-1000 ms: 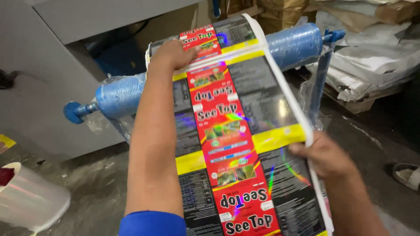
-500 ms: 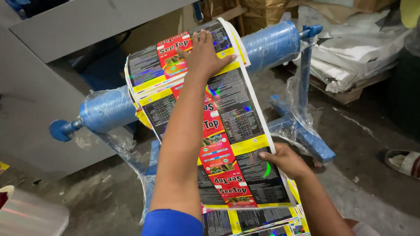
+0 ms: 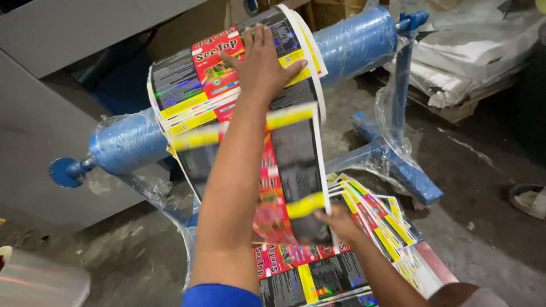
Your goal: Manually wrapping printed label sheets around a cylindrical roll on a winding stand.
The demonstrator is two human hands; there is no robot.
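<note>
The left hand [image 3: 263, 65] lay flat, fingers spread, on the glossy red, black and yellow printed film strip [image 3: 296, 165] draped over the blue plastic-wrapped roller [image 3: 352, 40]; the right hand [image 3: 340, 223] pinched the strip's lower edge — above a stack of printed sheets [image 3: 375, 216].

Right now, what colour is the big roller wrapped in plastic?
Blue: the roller is blue under clear plastic wrap, seen in the head view.

Dim, even indoor light; motion blur on hanging printed film [image 3: 290, 187]; soft shadows.
</note>
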